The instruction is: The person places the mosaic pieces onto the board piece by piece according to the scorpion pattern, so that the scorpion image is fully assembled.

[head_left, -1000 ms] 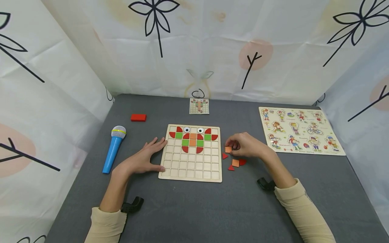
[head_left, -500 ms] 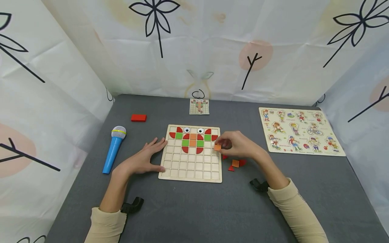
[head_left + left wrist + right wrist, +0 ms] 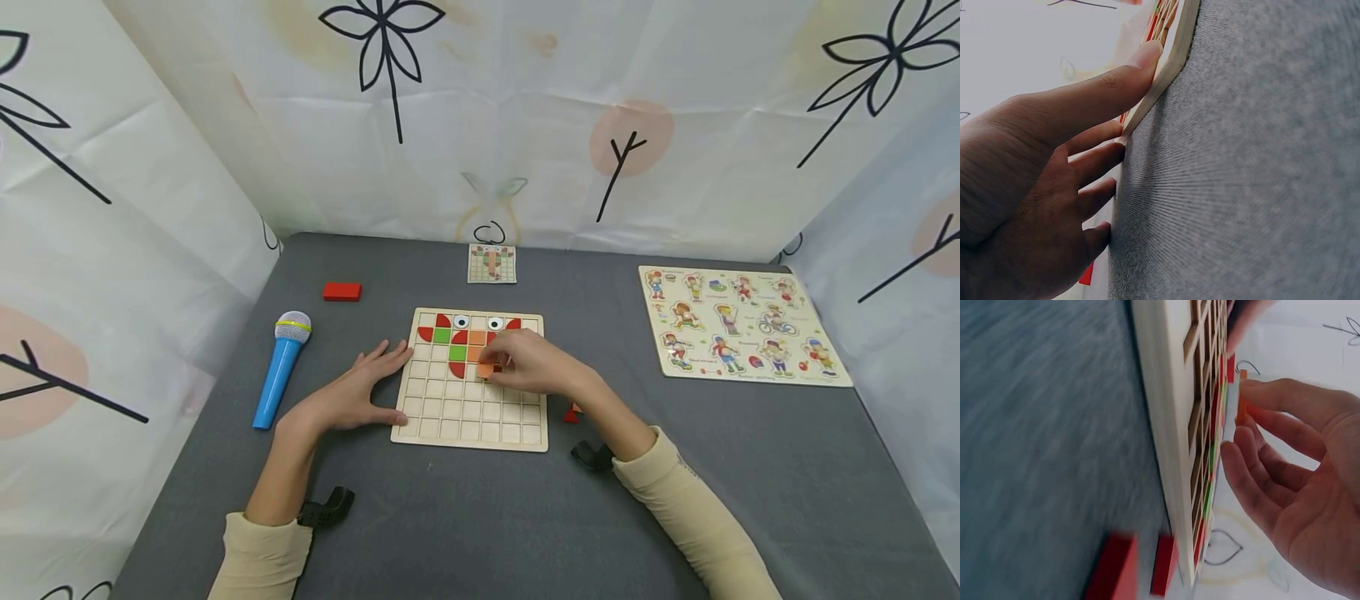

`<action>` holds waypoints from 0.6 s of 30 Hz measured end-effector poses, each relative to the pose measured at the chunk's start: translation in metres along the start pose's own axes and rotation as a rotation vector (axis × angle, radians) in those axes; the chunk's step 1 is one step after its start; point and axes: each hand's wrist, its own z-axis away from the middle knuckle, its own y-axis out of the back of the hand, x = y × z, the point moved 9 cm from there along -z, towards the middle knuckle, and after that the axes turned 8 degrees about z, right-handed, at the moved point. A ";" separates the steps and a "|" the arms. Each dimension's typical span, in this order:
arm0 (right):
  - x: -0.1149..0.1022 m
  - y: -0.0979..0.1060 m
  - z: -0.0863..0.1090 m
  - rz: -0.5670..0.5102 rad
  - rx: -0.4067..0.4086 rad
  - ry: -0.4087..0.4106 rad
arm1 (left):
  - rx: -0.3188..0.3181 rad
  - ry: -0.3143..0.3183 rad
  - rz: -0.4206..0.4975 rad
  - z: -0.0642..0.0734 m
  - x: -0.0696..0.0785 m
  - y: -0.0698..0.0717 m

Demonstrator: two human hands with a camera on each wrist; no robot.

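Observation:
A wooden grid board (image 3: 450, 408) lies on the grey table, with red, green and orange pieces and two eye pieces set in its upper rows. My left hand (image 3: 352, 392) rests along the board's left edge, fingers spread; in the left wrist view its thumb (image 3: 1147, 56) touches the rim. My right hand (image 3: 536, 362) is over the board and pinches an orange square tile (image 3: 486, 369) between thumb and fingers. In the right wrist view that tile (image 3: 1242, 397) stands edge-on just above the grid. The right hand hides part of the pattern.
A red triangle (image 3: 571, 417) lies right of the board, near the right forearm. A pattern card (image 3: 492, 263) is behind the board. A blue toy microphone (image 3: 277, 375) and a red block (image 3: 342, 291) sit left. A picture puzzle board (image 3: 742, 325) lies at the right.
My right hand has picked the orange tile up from beside the board and carried it left over the grid's middle. The left hand has stayed in place.

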 end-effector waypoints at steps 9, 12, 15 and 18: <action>-0.008 -0.011 -0.015 0.052 -0.041 -0.054 | 0.004 -0.039 0.034 0.000 0.000 0.001; -0.007 -0.014 -0.016 0.067 -0.046 -0.063 | -0.004 -0.011 0.021 0.000 0.002 0.001; -0.007 -0.014 -0.015 0.068 -0.044 -0.057 | -0.009 0.017 -0.001 -0.001 0.002 0.000; -0.006 -0.014 -0.014 0.063 -0.038 -0.051 | -0.009 0.025 -0.008 0.000 0.001 0.000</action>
